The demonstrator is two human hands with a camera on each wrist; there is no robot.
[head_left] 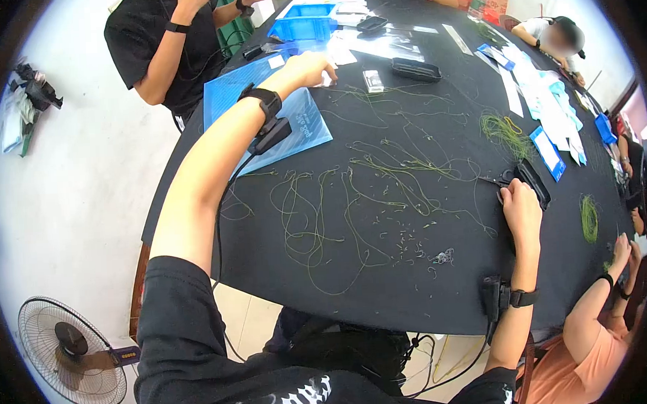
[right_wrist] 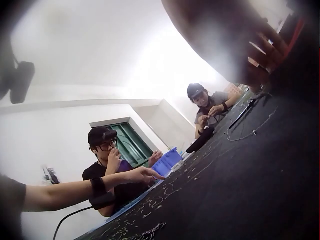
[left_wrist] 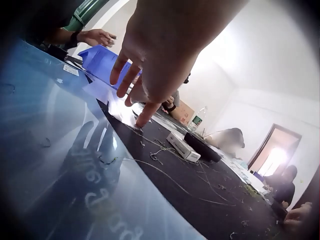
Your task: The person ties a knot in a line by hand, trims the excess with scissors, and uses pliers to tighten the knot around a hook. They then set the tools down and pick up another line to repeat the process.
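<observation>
My left hand [head_left: 308, 70] reaches across the translucent blue sheet [head_left: 302, 123], fingers at small white papers [head_left: 342, 55]. In the left wrist view that hand [left_wrist: 155, 65] has its fingers spread, one fingertip down on a white piece [left_wrist: 122, 111]; no grip shows. My right hand [head_left: 522, 206] rests on the table, fingers loosely bent, beside scissors [head_left: 493, 181] and an open black case [head_left: 533, 183]. From the right wrist, the hand [right_wrist: 235, 45] hangs over the dark scissors [right_wrist: 243, 115], its fingers apart; its palm side is partly hidden. Green threads [head_left: 316, 209] lie between the hands.
A small white box [head_left: 373, 81] and black case [head_left: 416, 69] lie beyond the threads. Blue bins [head_left: 303, 24] stand at the back. Clippings [head_left: 408, 245] lie near the front edge, a green coil [head_left: 589, 219] at right. Other people sit around the table; a fan [head_left: 71, 350] stands left.
</observation>
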